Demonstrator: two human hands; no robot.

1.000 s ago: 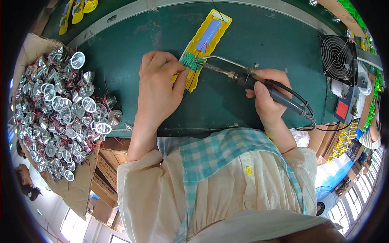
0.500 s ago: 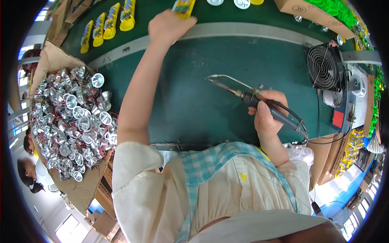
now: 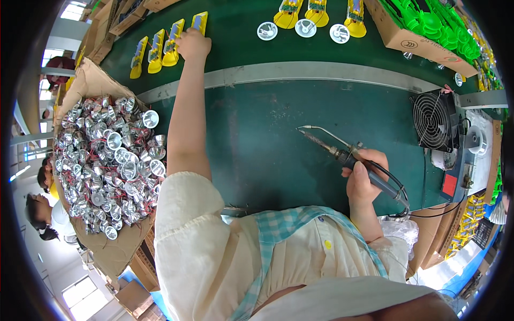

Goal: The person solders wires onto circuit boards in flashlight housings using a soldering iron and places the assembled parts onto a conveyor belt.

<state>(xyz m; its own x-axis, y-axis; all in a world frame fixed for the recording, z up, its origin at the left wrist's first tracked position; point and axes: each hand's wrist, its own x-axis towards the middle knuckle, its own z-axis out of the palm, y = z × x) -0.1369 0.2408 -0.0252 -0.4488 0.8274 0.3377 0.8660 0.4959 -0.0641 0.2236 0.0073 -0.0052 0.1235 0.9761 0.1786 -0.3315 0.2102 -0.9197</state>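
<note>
My left hand [image 3: 194, 45] reaches out to the far left, its fingers closed around the lower end of a yellow lamp housing [image 3: 199, 22]. That housing is the rightmost of a row; beside it lies another yellow housing [image 3: 172, 45], close to my fingertips. My right hand [image 3: 367, 174] holds a soldering iron [image 3: 350, 160] above the green mat, its tip pointing up and left. A thin curved metal tube [image 3: 329, 134] runs along the iron to its tip. At the far middle lie several yellow housings [image 3: 316, 16] with silver reflector cups [image 3: 305, 28].
To the left a cardboard box [image 3: 88, 85] is heaped with silver reflector cups [image 3: 107, 160] on red wires. A black fan [image 3: 436, 120] stands at the right, near a white spool [image 3: 475, 140]. Behind it, a carton [image 3: 423, 51] holds green plastic parts [image 3: 433, 21]. A grey rail [image 3: 300, 71] crosses the table.
My left hand has let go of a yellow housing at the far middle and moved left to another in the row. My right hand still holds the soldering iron. The whole view has shifted.
</note>
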